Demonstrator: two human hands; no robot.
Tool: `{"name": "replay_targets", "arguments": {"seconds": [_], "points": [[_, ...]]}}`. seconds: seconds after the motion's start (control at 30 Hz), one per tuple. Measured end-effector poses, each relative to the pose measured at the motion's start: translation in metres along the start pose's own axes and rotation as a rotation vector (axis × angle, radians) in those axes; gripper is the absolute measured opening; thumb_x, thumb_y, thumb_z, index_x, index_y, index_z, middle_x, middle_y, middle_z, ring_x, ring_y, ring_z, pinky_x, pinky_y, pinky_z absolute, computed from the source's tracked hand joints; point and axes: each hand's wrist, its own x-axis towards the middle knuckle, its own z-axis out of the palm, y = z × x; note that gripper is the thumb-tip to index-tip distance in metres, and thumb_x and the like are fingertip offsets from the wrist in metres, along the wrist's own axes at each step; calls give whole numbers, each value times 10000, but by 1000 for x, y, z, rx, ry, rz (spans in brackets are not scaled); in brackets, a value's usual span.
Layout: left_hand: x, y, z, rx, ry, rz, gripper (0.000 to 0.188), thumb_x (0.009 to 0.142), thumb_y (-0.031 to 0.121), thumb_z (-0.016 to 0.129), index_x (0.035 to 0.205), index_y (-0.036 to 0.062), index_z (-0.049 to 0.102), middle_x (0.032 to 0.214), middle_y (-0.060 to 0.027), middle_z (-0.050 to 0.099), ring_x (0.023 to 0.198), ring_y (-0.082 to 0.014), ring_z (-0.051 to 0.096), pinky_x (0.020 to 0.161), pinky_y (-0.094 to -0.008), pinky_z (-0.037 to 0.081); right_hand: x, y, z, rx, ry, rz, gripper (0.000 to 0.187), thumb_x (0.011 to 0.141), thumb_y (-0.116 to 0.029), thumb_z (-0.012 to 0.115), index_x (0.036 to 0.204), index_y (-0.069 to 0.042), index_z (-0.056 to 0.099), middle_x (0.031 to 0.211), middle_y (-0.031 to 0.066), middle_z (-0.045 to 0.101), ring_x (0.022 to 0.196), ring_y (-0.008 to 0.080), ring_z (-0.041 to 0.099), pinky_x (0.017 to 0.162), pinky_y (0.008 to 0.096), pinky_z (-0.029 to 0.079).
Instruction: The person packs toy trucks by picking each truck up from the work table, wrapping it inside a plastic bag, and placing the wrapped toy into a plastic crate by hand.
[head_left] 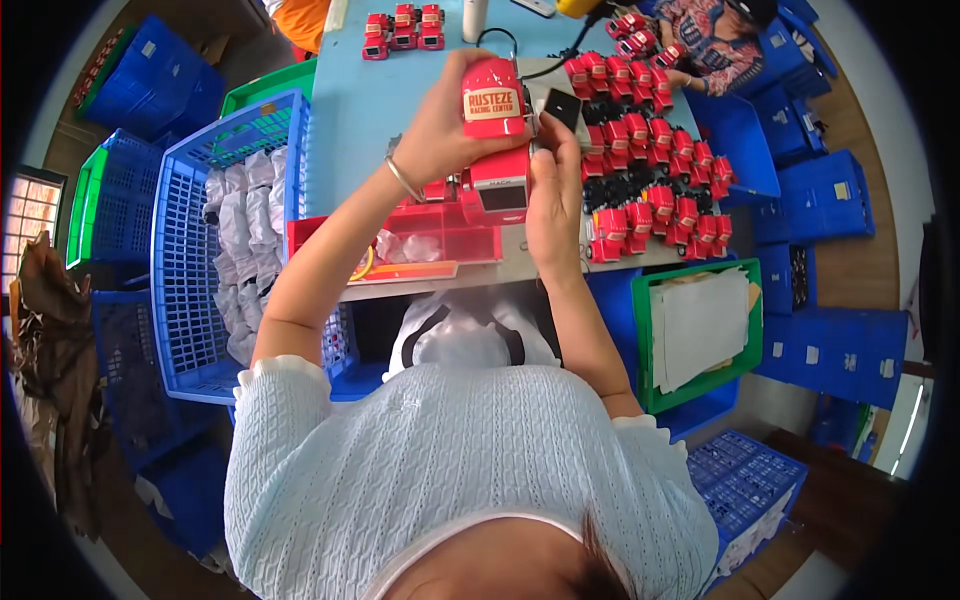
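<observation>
Gripping a red toy truck (492,98), the left hand (440,130) curls round its side, while the right hand (553,205), half-curled, has its thumb and fingers against the other side; a red windowed cab section (499,193) sits just below, though I cannot tell whether it belongs to the same truck. A small black block (563,108) lies at the right fingertips, perhaps held. If the left hold slackened while the right pushed, the truck could drop into the red tray (478,243) underneath. The black cord (560,66) beyond the right hand might snag, and a wide rightward swing could topple the truck rows (630,140) beside it
</observation>
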Motion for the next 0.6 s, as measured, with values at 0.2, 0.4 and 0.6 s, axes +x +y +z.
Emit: {"name": "replay_targets", "arguments": {"seconds": [0.2, 0.4, 0.6], "points": [[-18, 30, 47, -245, -14, 42, 880, 725, 151, 694, 1387, 87, 118, 1315, -149, 362, 1211, -227, 381, 1007, -342, 319, -5, -16, -39, 323, 122, 48, 350, 913, -195, 419, 1204, -6, 377, 1172, 104, 447, 1048, 152, 465, 910, 303, 379], [-46, 56, 111, -407, 509, 216, 772, 716, 88, 537, 1363, -7, 126, 1439, -169, 129, 1352, -290, 92, 1087, -386, 67, -19, -34, -43, 490, 227, 61, 360, 930, -279, 352, 1182, -28, 406, 1114, 95, 506, 1038, 172, 505, 901, 312, 401], [-46, 67, 121, 41, 566, 485, 805, 636, 67, 575, 1330, -16, 175, 1406, -243, 114, 1316, -341, 144, 1060, -410, 168, -34, -5, -49, 922, 90, 112, 366, 889, -277, 342, 1146, -42, 455, 1091, 117, 547, 979, 240, 575, 848, 366, 490]]}}
